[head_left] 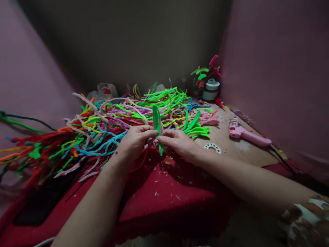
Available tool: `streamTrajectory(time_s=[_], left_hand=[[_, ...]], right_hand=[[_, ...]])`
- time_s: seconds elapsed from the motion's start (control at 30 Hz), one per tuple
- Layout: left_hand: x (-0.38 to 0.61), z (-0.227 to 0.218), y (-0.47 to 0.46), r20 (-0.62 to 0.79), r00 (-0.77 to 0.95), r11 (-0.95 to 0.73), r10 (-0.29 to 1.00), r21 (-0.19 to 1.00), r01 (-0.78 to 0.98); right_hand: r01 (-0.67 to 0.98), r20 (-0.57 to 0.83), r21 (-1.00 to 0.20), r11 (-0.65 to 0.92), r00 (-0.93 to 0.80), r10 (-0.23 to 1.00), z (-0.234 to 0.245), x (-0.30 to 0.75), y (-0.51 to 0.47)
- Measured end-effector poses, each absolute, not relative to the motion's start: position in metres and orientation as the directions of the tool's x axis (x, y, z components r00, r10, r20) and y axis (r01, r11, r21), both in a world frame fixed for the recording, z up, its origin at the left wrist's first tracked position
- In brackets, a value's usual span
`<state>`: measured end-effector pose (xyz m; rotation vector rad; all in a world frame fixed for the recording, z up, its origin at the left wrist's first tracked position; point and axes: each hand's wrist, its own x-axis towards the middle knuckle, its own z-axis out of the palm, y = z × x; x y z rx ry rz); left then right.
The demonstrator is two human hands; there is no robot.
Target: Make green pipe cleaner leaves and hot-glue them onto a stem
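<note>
My left hand (135, 140) and my right hand (178, 142) meet over a red cloth (164, 195), both pinching the lower part of a folded green pipe cleaner (156, 120) that stands upright between them like a narrow loop. Fingers of both hands are closed on its stem. Right behind the hands lies a big tangled heap of pipe cleaners (108, 123) in many colours.
A pink glue gun (245, 133) with a black cord lies on the wooden board at right, near a small white ring (212, 147). Bent green pieces (196, 128) and pink pieces (208, 117) lie beyond. A white jar (211, 90) and pipe-cleaner flower stand at the back.
</note>
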<state>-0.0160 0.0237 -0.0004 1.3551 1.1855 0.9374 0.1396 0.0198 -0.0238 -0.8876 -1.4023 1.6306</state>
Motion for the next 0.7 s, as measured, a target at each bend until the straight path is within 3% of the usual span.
streamTrajectory(time_s=[0.1, 0.27, 0.7], left_hand=[[-0.02, 0.002, 0.024, -0.166, 0.26, 0.101, 0.951, 0.964, 0.246], [-0.015, 0.003, 0.019, -0.28, 0.333, 0.18, 0.901, 0.937, 0.301], [-0.005, 0.006, 0.013, -0.229, 0.384, 0.134, 0.894, 0.957, 0.258]], right_hand=[[-0.13, 0.113, -0.989, 0.077, -0.296, 0.948, -0.022, 0.141, 0.02], [-0.283, 0.203, -0.952, 0.118, -0.292, 0.935, -0.021, 0.145, 0.025], [-0.285, 0.245, -0.943, 0.172, -0.245, 0.938, -0.026, 0.148, 0.037]])
